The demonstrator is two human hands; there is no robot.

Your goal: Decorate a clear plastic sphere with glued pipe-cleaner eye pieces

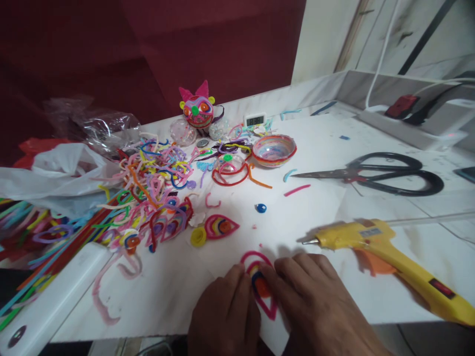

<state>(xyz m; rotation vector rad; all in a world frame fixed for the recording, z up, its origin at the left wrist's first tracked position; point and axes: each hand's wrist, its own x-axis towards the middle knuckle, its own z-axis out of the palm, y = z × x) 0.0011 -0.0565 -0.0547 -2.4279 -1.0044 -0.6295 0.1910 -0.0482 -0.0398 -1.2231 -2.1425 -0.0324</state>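
White worktable (371,207) strewn with pipe-cleaner scraps. Left hand (224,316) and right hand (315,306), fingers flat and closed together, press a pink teardrop coil (261,289) at the near edge. Just right of the coil lies a yellow glue gun (371,240); its hot nozzle could burn nearby fingers. No readable writing.

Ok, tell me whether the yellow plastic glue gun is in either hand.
No, the yellow plastic glue gun lies on the white table, apart from the right hand.

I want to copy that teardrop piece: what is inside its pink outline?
Inside the pink teardrop outline sit yellow, blue and orange coils. The left hand and right hand cover its sides and lower part.
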